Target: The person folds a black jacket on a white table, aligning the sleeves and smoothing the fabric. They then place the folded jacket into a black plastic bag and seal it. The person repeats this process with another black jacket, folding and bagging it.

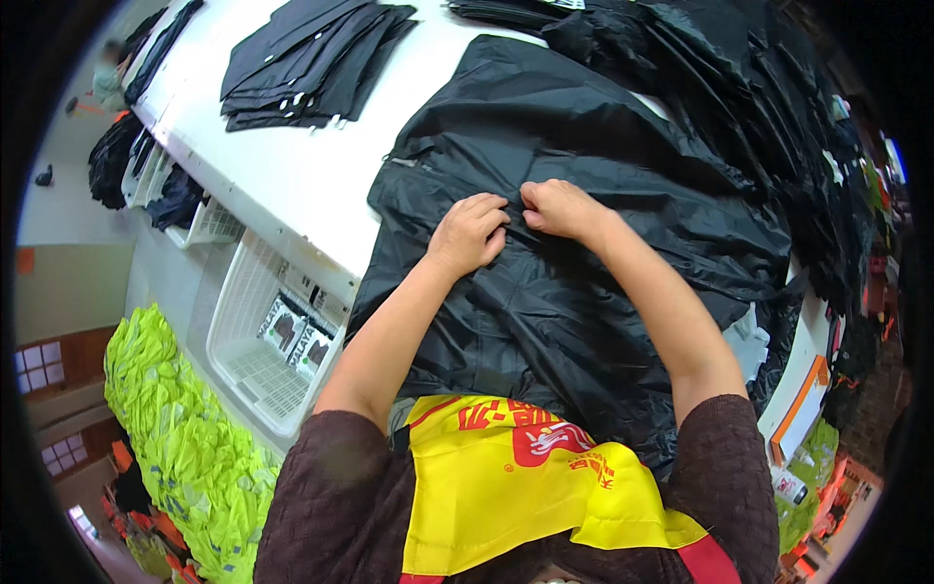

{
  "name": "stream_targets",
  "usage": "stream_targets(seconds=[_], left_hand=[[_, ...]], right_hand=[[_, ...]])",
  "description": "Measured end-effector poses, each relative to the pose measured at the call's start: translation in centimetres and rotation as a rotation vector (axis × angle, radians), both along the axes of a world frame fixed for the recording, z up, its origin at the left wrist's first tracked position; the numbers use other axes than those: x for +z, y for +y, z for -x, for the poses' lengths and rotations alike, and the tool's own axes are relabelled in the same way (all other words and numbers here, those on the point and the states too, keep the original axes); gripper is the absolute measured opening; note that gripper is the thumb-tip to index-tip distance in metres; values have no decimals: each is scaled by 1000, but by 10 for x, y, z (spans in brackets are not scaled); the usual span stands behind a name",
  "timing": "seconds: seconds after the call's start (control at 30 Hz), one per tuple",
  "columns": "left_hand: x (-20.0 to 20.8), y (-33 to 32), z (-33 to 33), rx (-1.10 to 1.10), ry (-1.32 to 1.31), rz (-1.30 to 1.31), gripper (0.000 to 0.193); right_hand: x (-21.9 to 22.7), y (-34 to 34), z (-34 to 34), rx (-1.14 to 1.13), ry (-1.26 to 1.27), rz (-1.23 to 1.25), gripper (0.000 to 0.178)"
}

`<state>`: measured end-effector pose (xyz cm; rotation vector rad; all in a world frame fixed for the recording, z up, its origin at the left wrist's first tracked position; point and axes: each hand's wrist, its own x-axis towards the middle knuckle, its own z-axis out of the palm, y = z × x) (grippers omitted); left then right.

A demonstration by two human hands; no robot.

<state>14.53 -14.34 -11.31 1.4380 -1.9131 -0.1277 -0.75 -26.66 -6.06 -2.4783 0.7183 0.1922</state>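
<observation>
A large black garment (486,311) of thin, shiny fabric lies spread over the white table and hangs toward my body. Near its middle, my left hand (472,234) has its fingers curled down, pinching the cloth. Just to the right, my right hand (559,209) is closed in a pinch on the same garment. A small gap separates the two hands, and a seam runs through the cloth between them. Whatever lies under my fingers is hidden. A small pale tag or zip end (404,161) shows at the garment's left edge.
Folded black garments (309,63) are stacked on the white table (321,175) at the far left. More black garments (700,78) heap at the right. Below the left table edge sits a white plastic basket (248,365) with printed packages, beside a bright yellow-green pile (185,428). An orange-edged box (800,409) stands right.
</observation>
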Motion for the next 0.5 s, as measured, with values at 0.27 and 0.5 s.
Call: stream_targets(seconds=[0.27, 0.5], left_hand=[[7, -3, 9, 15, -95, -22, 39], [3, -8, 8, 26, -141, -25, 39]], right_hand=[[-42, 20, 5, -551, -167, -43, 12], [-2, 11, 72, -533, 34, 22, 16]])
